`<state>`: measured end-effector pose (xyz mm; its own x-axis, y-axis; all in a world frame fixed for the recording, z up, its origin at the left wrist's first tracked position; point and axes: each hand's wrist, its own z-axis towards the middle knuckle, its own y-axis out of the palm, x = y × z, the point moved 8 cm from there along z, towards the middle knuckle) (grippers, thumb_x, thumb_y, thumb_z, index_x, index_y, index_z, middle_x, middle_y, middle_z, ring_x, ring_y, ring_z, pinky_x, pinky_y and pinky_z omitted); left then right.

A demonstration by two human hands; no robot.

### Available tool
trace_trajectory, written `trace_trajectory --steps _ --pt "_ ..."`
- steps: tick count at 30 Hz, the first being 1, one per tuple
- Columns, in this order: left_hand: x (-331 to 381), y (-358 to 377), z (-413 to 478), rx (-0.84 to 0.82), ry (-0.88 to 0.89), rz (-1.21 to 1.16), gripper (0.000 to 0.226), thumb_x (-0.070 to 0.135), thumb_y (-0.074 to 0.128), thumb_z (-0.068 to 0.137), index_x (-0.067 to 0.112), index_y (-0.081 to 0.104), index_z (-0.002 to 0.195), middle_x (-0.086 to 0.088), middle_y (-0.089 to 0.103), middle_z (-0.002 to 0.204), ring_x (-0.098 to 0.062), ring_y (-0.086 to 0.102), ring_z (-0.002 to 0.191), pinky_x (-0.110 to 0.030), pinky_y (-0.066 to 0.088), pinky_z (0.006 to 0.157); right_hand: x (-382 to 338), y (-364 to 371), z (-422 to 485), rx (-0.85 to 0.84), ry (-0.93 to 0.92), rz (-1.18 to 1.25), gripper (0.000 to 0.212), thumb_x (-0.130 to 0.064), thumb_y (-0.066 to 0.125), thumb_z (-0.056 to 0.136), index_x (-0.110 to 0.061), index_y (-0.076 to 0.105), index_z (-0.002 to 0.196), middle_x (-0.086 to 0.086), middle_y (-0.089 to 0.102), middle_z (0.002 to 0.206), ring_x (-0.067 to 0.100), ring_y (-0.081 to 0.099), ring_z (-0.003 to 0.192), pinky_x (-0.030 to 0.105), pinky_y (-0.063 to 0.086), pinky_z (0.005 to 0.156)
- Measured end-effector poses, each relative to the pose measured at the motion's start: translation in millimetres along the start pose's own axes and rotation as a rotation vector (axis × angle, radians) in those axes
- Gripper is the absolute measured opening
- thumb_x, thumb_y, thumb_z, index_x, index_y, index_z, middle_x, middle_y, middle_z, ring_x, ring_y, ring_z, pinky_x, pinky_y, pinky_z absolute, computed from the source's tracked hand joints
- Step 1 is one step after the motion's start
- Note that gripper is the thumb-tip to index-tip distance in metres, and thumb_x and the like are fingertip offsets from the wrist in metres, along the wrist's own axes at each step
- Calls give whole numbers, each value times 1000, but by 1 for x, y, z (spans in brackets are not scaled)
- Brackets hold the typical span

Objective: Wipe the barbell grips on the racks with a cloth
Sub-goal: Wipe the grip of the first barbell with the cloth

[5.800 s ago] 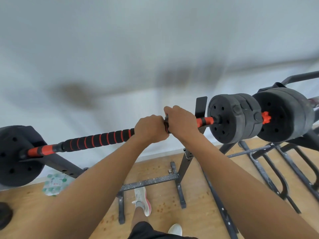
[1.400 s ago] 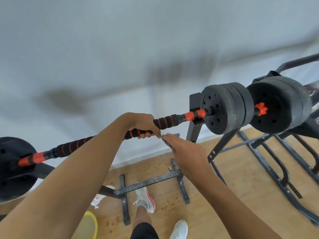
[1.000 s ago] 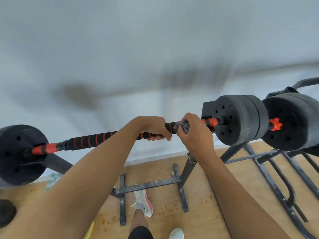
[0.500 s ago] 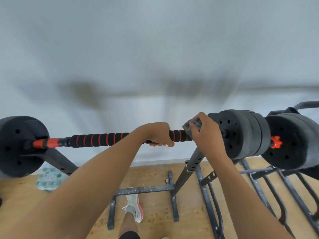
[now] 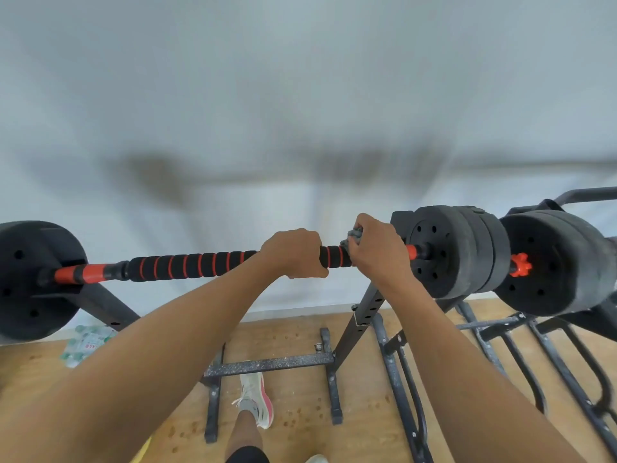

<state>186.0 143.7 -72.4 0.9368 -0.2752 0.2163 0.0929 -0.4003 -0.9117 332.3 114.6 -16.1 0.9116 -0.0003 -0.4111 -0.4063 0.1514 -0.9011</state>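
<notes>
A barbell lies across a black rack [image 5: 369, 302], its grip [image 5: 190, 265] padded in black foam with red rings. My left hand [image 5: 293, 252] is closed around the grip right of its middle. Just to the right, my right hand [image 5: 375, 248] presses a grey cloth [image 5: 352, 236] around the grip's right end, beside the red sleeve [image 5: 411, 251]. Most of the cloth is hidden under my fingers. Black weight plates sit at the left end [image 5: 30, 282] and the right end [image 5: 457, 248].
A second set of black plates [image 5: 554, 262] with a red collar [image 5: 521, 265] sits close on the right, on another rack whose bars [image 5: 500, 332] spread over the wooden floor. A pack of bottles [image 5: 86, 342] lies by the wall. My foot [image 5: 255, 396] stands near the rack base.
My right hand rose from below the bar, wrapped the cloth around the grip's right end and slid it toward the plates. My left hand kept its hold on the grip.
</notes>
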Motion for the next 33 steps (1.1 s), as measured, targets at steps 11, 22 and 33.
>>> trace_trajectory --steps 11,22,33 --pt "29 8 0 -262 49 -279 18 22 69 81 7 63 74 -5 60 57 -20 53 43 -28 48 52 0 1 -16 -19 -18 -27 9 -22 58 95 -14 54 96 -1 60 77 20 62 68 41 58 62" --pt "33 6 -8 -160 28 -66 19 31 69 83 14 65 90 0 73 72 -18 70 58 -28 55 64 -2 -2 -18 -133 20 -3 9 -17 53 94 -12 55 101 2 66 86 24 65 77 45 60 71" --pt "40 8 -29 423 43 291 19 21 55 91 18 43 77 5 41 60 -20 43 50 -30 35 55 0 3 -17 -114 12 -118 7 -16 52 93 -15 51 100 -1 59 83 22 59 74 41 57 67"
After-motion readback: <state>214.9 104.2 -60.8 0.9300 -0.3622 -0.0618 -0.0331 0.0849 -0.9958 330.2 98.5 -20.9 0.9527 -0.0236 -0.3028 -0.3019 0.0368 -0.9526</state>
